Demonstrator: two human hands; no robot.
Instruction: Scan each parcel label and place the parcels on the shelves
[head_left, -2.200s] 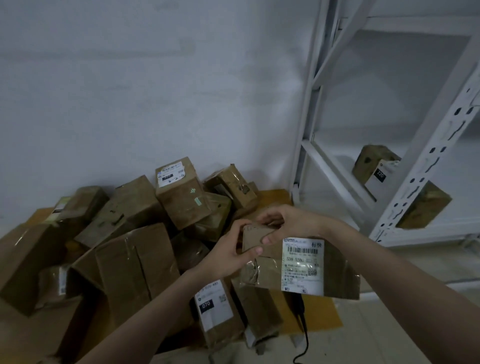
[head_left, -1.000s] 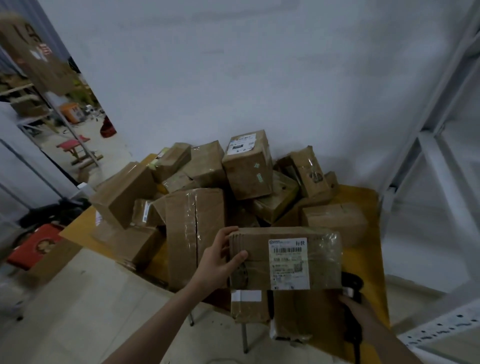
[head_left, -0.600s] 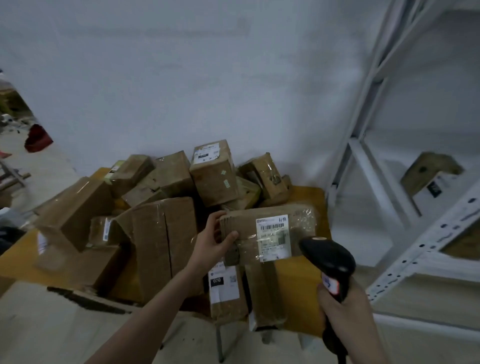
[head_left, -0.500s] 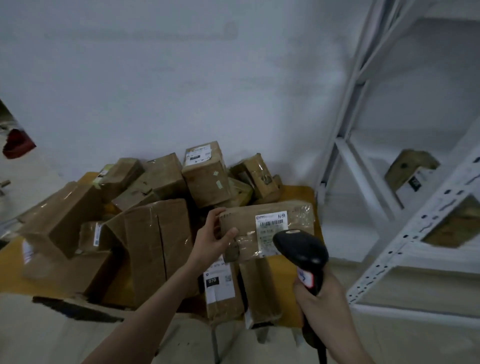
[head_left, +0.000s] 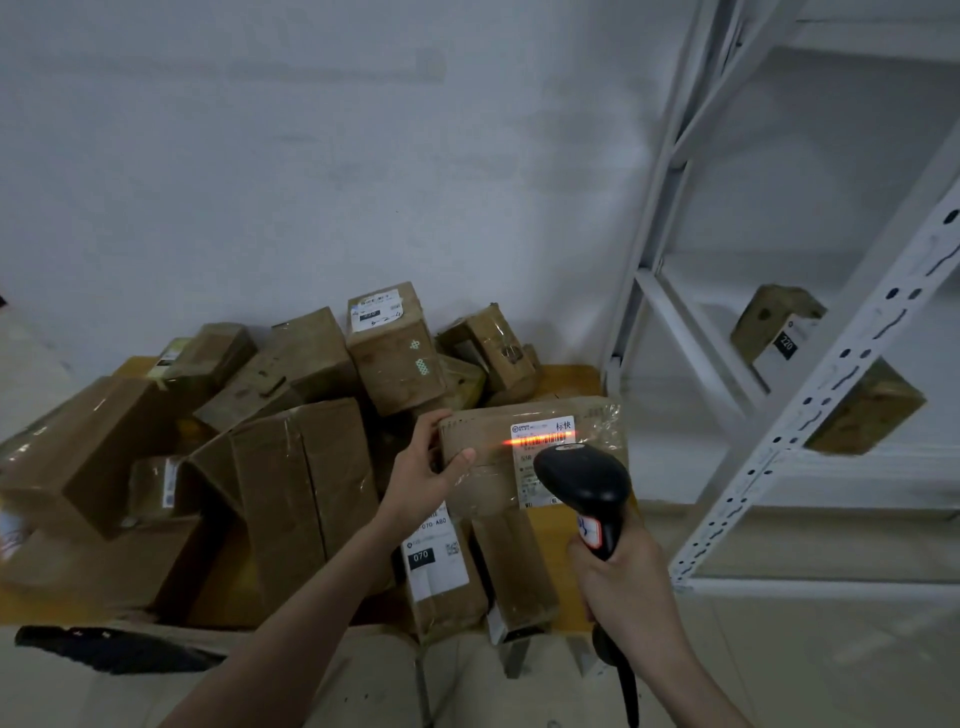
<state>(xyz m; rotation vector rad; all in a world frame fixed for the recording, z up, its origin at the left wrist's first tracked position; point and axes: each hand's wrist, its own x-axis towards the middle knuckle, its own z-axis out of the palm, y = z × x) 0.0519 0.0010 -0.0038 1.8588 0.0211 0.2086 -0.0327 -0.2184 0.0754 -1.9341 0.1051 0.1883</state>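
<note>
My left hand (head_left: 423, 475) grips the left end of a flat brown parcel (head_left: 483, 457) wrapped in clear tape, held up with its white label (head_left: 543, 457) facing me. A red scan line glows across the barcode at the top of that label. My right hand (head_left: 618, 577) grips the handle of a black barcode scanner (head_left: 584, 483), whose head sits just in front of the label's lower right and hides part of it. The scanner's cable hangs down past my right wrist.
A heap of cardboard parcels (head_left: 291, 415) covers a yellow table (head_left: 566, 376) against the white wall. A white metal shelf rack (head_left: 810, 415) stands at the right with two parcels (head_left: 774, 322) on one shelf. A dark object (head_left: 104, 649) lies on the floor at lower left.
My right hand let go of the parcel, picked up the scanner and raised it to the label. The red scan line now lies across the barcode. The left hand kept hold of the parcel.
</note>
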